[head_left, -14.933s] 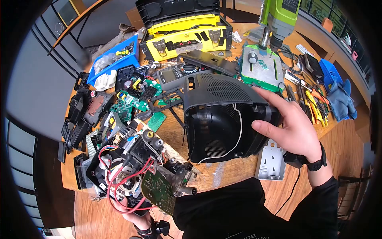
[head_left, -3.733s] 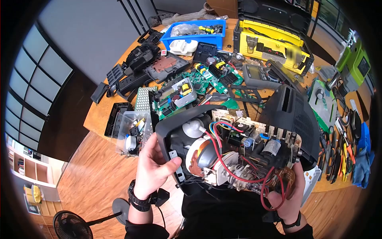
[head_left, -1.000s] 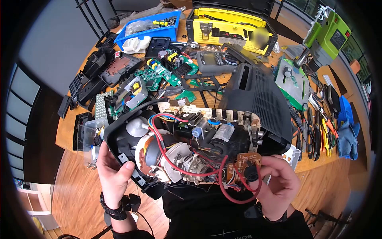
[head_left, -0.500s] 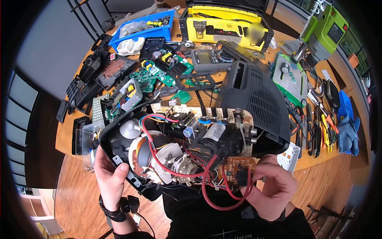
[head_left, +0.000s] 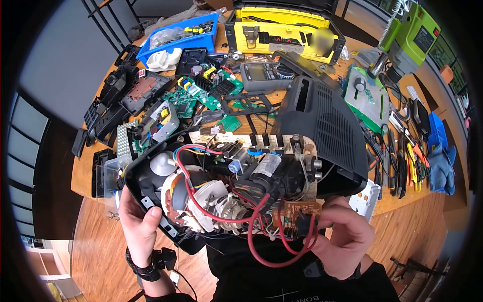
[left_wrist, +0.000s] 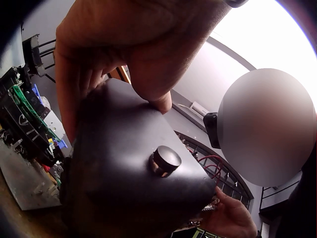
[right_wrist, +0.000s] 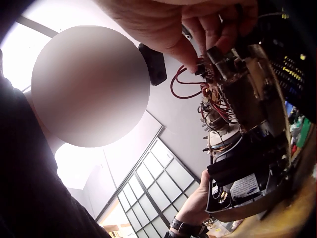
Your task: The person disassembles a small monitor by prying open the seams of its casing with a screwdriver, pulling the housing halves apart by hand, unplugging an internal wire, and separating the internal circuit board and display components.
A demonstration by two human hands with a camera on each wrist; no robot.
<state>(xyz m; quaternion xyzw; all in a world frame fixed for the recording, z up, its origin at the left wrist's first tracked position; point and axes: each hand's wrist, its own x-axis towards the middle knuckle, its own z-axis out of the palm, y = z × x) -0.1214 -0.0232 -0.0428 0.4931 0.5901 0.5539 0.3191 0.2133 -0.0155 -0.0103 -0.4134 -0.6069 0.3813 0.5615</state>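
A black front frame [head_left: 132,176] with a picture tube [head_left: 177,196], red wires and a pale main board [head_left: 302,143] is held up before the torso. My left hand [head_left: 140,229] grips the frame's left edge, its thumb over a metal bracket. At the assembly's right end, my right hand [head_left: 347,241] holds a small brown circuit board [head_left: 297,211] by its black part, thumb and fingers curled. In the left wrist view, a knob [left_wrist: 168,158] stands out from the casing [left_wrist: 119,134]. The right wrist view shows the right thumb against the board end; some fingertips are hidden.
Behind the assembly stands an empty black vented housing [head_left: 329,126]. Circuit boards [head_left: 206,90], a multimeter [head_left: 256,75], a blue tray [head_left: 178,43] and a yellow toolbox [head_left: 271,38] cover the table's rear. At the right are a green drill press [head_left: 412,40] and hand tools [head_left: 412,163].
Earlier, my right hand was on the vented housing and my left supported the assembly from below; now both hold the assembly. Over the last second its right end and small board have shifted left.
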